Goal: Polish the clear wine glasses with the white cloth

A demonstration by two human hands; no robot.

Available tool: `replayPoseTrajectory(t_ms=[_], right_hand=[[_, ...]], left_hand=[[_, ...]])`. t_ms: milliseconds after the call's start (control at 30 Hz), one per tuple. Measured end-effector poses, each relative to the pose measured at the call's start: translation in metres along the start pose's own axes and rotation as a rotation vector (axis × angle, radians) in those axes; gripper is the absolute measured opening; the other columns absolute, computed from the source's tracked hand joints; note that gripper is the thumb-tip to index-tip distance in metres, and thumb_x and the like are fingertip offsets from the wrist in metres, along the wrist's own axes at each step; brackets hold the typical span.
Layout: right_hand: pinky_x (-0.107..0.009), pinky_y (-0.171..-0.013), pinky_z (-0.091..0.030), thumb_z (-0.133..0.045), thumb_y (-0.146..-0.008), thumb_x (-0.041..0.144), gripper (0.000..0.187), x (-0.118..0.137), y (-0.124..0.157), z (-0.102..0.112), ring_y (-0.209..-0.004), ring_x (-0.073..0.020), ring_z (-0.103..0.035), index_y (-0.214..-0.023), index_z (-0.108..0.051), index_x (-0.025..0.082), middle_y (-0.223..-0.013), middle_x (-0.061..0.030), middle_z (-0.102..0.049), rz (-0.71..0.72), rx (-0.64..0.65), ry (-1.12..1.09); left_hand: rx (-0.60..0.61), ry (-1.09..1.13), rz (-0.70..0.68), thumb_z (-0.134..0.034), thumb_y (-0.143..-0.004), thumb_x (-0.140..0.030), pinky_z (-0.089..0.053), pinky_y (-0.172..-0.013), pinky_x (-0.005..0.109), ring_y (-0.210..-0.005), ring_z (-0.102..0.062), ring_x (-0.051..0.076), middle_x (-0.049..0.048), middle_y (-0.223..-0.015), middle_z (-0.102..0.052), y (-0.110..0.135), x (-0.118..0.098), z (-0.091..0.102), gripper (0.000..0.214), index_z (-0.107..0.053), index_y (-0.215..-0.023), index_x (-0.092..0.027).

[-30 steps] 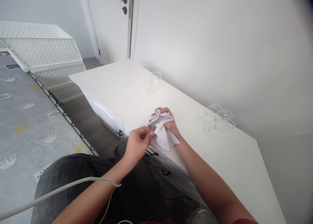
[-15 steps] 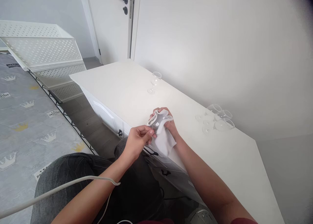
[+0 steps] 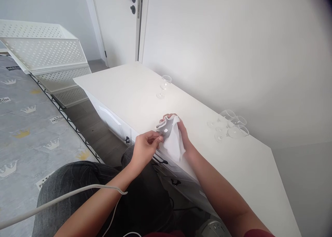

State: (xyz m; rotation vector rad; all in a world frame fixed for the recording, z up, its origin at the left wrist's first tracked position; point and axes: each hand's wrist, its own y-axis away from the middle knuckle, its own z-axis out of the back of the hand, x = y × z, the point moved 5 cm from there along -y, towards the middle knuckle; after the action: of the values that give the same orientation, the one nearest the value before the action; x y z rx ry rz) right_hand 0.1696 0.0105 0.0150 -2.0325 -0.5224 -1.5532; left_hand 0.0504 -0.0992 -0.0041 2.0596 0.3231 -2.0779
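Note:
Between my hands, over the front edge of the white cabinet top (image 3: pixel 121 98), is a clear wine glass (image 3: pixel 166 129), tilted with its bowl toward my right side. My left hand (image 3: pixel 148 145) is closed, thumb and fingers pinching the lower part of the glass, where the stem is mostly hidden. A white cloth (image 3: pixel 175 142) wraps the bowl and hangs down from it. My right hand (image 3: pixel 183 131) is closed around the cloth and the bowl, its fingertips showing behind them.
One stemmed glass (image 3: pixel 164 86) stands upright farther back on the cabinet. Several more glasses (image 3: pixel 229 123) cluster by the wall to the right. Left are a mattress (image 3: pixel 38 126) and a white perforated rack (image 3: pixel 57 52). A pale cable (image 3: pixel 64 197) crosses my left forearm.
My right hand and the cloth have shifted around the bowl; the cloth's fold now covers more of its right side. My left hand keeps its pinch, almost unmoved.

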Motion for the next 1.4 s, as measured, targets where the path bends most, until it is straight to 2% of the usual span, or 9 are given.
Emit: replayPoseTrajectory(t_ms=[200, 333, 433, 600, 767, 867, 1000, 1233, 1400], right_hand=[[-0.035, -0.072, -0.062, -0.1, -0.059, 0.051, 0.085, -0.007, 0.002, -0.013, -0.09, -0.0232, -0.072, -0.129, -0.058, 0.029, -0.105, -0.0043, -0.074, -0.041, 0.119, -0.224], [-0.034, -0.069, -0.06, -0.104, -0.053, 0.043, 0.067, -0.018, 0.005, -0.02, -0.073, -0.0194, -0.068, -0.104, -0.067, 0.02, -0.082, -0.002, -0.071, -0.158, 0.19, -0.097], [-0.035, -0.073, -0.062, -0.105, -0.053, 0.045, 0.066, -0.019, 0.004, -0.014, -0.074, -0.0198, -0.069, -0.101, -0.067, 0.02, -0.082, -0.0015, -0.073, -0.13, 0.058, -0.084], [-0.039, -0.073, -0.063, -0.083, -0.082, 0.066, 0.054, -0.017, -0.001, -0.004, -0.077, -0.0239, -0.073, -0.108, -0.069, 0.02, -0.08, -0.0049, -0.074, -0.108, -0.032, -0.089], [-0.039, -0.075, -0.062, -0.075, -0.087, 0.07, 0.054, -0.023, 0.004, -0.017, -0.08, -0.0255, -0.074, -0.097, -0.073, 0.017, -0.083, -0.0091, -0.076, -0.176, 0.133, 0.103], [-0.04, -0.083, -0.061, -0.083, -0.082, 0.058, 0.047, -0.021, 0.009, -0.026, -0.09, -0.027, -0.074, -0.103, -0.073, 0.017, -0.095, -0.0089, -0.078, -0.038, 0.192, 0.382], [-0.044, -0.087, -0.059, -0.071, -0.09, 0.05, 0.04, -0.009, 0.011, -0.023, -0.098, -0.0291, -0.072, -0.117, -0.068, 0.02, -0.108, -0.0104, -0.077, 0.241, 0.067, 0.698], [-0.056, -0.097, -0.054, -0.053, -0.102, 0.062, 0.048, -0.003, 0.008, -0.026, -0.097, -0.033, -0.068, -0.12, -0.069, 0.021, -0.105, -0.0152, -0.075, 0.481, 0.201, 0.935], [-0.057, -0.096, -0.055, -0.054, -0.097, 0.074, 0.059, -0.006, 0.01, -0.031, -0.098, -0.0328, -0.067, -0.122, -0.068, 0.022, -0.11, -0.0141, -0.076, 0.45, 0.334, 0.849]], left_hand=[[0.04, 0.345, 0.141, -0.087, -0.077, -0.033, -0.051, -0.061, 0.026, -0.069, -0.068, 0.019, 0.0044, -0.08, -0.076, 0.004, 0.011, -0.013, 0.024, -0.075, -0.088, -0.015], [-0.09, 0.137, 0.023, -0.087, -0.075, -0.029, -0.042, -0.055, 0.023, -0.064, -0.06, 0.016, -0.0005, -0.067, -0.068, 0.007, -0.003, -0.001, 0.026, -0.065, -0.069, -0.015], [-0.098, -0.038, -0.046, -0.081, -0.082, -0.028, -0.048, -0.061, 0.026, -0.074, -0.066, 0.02, 0.0009, -0.074, -0.072, 0.009, -0.014, 0.003, 0.017, -0.07, -0.079, -0.015], [-0.205, -0.31, -0.242, -0.072, -0.094, -0.031, -0.055, -0.104, 0.047, -0.124, -0.067, 0.031, 0.0101, -0.129, -0.075, 0.012, -0.031, 0.013, 0.035, -0.071, -0.128, -0.022], [-0.29, -0.123, -0.291, -0.07, -0.1, -0.043, -0.053, -0.111, 0.05, -0.134, -0.062, 0.03, 0.0128, -0.145, -0.065, 0.005, -0.038, 0.039, 0.042, -0.064, -0.137, -0.024], [-0.074, 0.088, -0.279, -0.071, -0.098, -0.053, -0.052, -0.114, 0.052, -0.136, -0.063, 0.033, 0.015, -0.146, -0.066, -0.006, -0.039, 0.043, 0.053, -0.063, -0.141, -0.024], [0.138, 0.111, -0.397, -0.084, -0.08, -0.067, -0.051, -0.116, 0.053, -0.136, -0.063, 0.037, 0.0168, -0.148, -0.066, -0.005, -0.049, 0.039, 0.079, -0.063, -0.144, -0.025], [-0.158, -0.348, -0.54, -0.091, -0.082, -0.041, -0.06, -0.1, 0.041, -0.114, -0.075, 0.026, 0.0084, -0.127, -0.077, 0.011, -0.061, 0.039, 0.057, -0.068, -0.132, -0.026], [-0.135, -0.341, -0.587, -0.094, -0.077, -0.038, -0.061, -0.1, 0.043, -0.114, -0.075, 0.027, 0.0062, -0.122, -0.08, 0.012, -0.068, 0.048, 0.052, -0.075, -0.124, -0.028]])
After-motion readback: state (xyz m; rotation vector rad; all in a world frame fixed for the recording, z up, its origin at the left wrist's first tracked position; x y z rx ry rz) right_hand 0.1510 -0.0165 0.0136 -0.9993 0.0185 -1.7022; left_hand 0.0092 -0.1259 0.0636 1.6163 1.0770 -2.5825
